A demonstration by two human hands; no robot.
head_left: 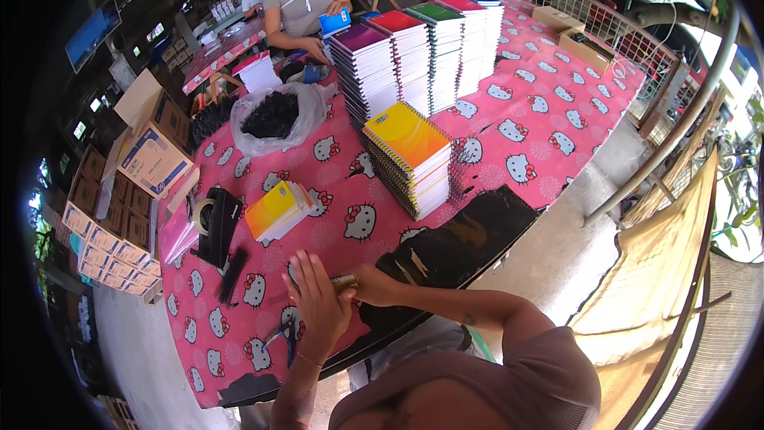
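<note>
Near the table's front edge, my left hand point(320, 296) has its fingers stretched out and together, its palm turned toward a small yellowish piece point(344, 280). This piece is seen edge-on; it may be a notebook, but its kind is unclear. My right hand point(377, 285) closes on its other end. Just beyond lie a short pile of yellow-orange notebooks point(278, 209) without visible coils and a tall stack of spiral-bound yellow notebooks point(407, 139). Black binding coils point(232, 275) lie left of my hands. A slim tool with blue handles point(288, 334) rests by my left wrist.
Tall notebook stacks point(366, 72) stand at the back. A plastic bag of black coils point(270, 115), a tape dispenser point(216, 227) and cardboard boxes point(155, 161) are at left. A torn black sheet point(454, 243) covers the front edge. Across the table, a person point(306, 12) handles a blue notebook.
</note>
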